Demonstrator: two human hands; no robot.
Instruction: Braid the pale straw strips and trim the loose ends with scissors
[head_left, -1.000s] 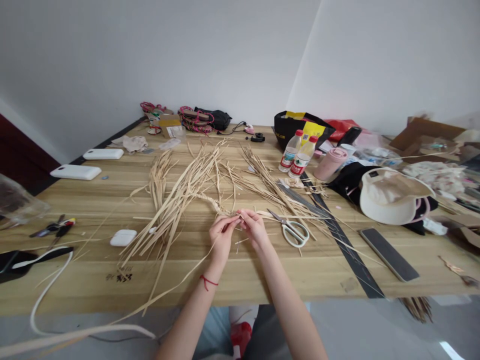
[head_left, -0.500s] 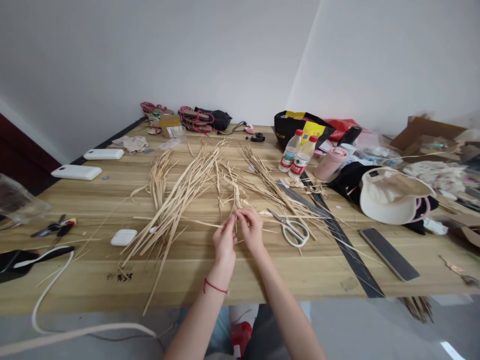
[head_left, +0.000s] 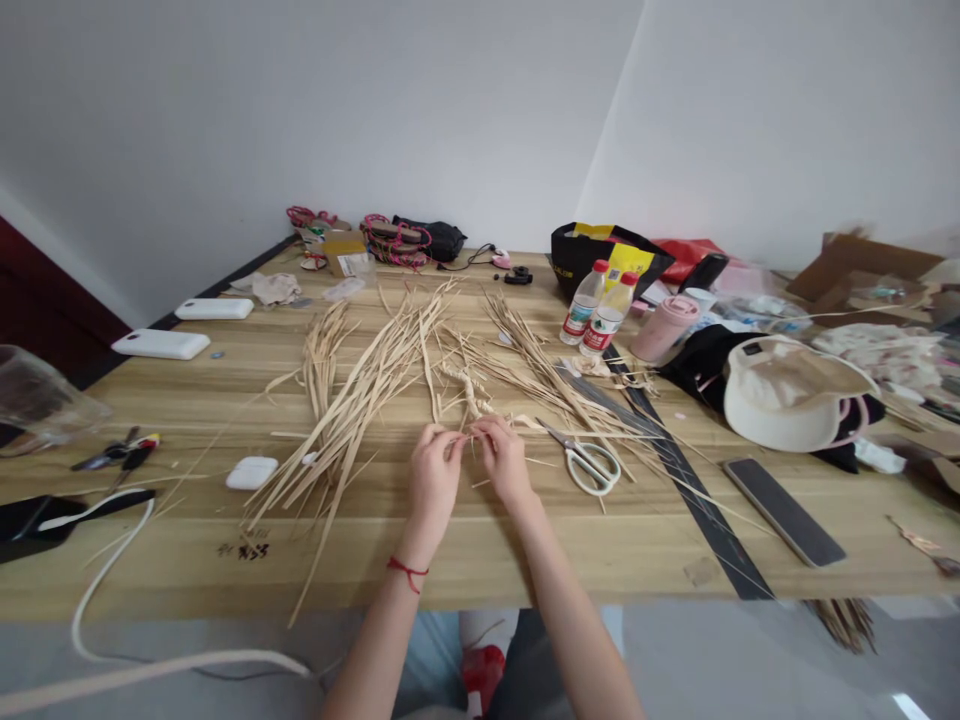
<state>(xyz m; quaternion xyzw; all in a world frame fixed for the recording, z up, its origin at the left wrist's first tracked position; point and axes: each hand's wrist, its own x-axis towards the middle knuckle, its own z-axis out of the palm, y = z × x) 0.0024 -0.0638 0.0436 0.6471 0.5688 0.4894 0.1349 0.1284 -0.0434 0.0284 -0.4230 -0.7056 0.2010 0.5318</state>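
Observation:
A braided piece of straw (head_left: 470, 388) lies on the wooden table, its near end running to my fingers. My left hand (head_left: 435, 468) is closed in a pinch on a thin straw strand, with a red cord round the wrist. Close beside it, my right hand (head_left: 501, 455) pinches the near end of the braid. Fingertips cover the exact spot where the strands meet. Left of my hands, loose straw strips (head_left: 375, 375) spread in a pile, with another straw bundle (head_left: 525, 340) at the right. Green-handled scissors (head_left: 589, 465) lie beside my right hand.
Two plastic bottles (head_left: 600, 315), a pink cup (head_left: 666, 327) and a black-yellow bag (head_left: 574, 255) stand at the back right. A white cap (head_left: 787, 390) and a phone (head_left: 784, 512) lie on the right. A white earbud case (head_left: 252, 473) and a white cable (head_left: 97, 590) are left.
My left hand has moved slightly left, opening a small gap from my right hand. The right hand still pinches at the braid's near end. The view has shifted slightly.

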